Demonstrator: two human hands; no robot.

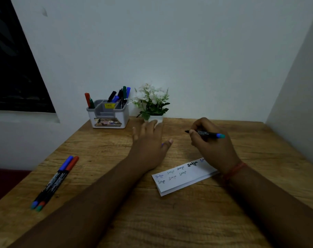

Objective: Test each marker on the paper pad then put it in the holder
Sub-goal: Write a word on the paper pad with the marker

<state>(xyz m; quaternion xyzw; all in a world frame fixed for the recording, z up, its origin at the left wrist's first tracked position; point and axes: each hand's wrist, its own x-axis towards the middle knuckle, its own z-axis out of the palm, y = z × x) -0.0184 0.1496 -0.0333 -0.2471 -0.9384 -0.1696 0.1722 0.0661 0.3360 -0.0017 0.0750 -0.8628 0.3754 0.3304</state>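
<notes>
We are in the middle of the job. Our right hand [212, 140] curls its fingers round a marker [205, 133]. The dark tip sticks out toward 9 o'clock and the blue end points toward 3 o'clock. The marker has no cap on its tip, as far as we can tell. Our left hand [149, 140] holds nothing. Its fingers are spread out flat over the table [98, 158], and we cannot tell if they touch the wood.

The paper pad [182, 178] lies just below our right hand, at about 6 o'clock from it. It already has many small words on it in blue and black. The wrist of our right hand covers its far corner.

The holder [108, 113] stands at the back of the table, at about 10 o'clock from our left hand, well apart from it. A bunch of markers already stand in it. A little plant pot [155, 119] sits just beside the holder.

Two more markers, a blue one [53, 181] and a red one [58, 183], lie side by side, touching, at 8 o'clock near the table edge.

We think this marker is tested or about to be. Next it needs its cap, then a long reach to the holder.
</notes>
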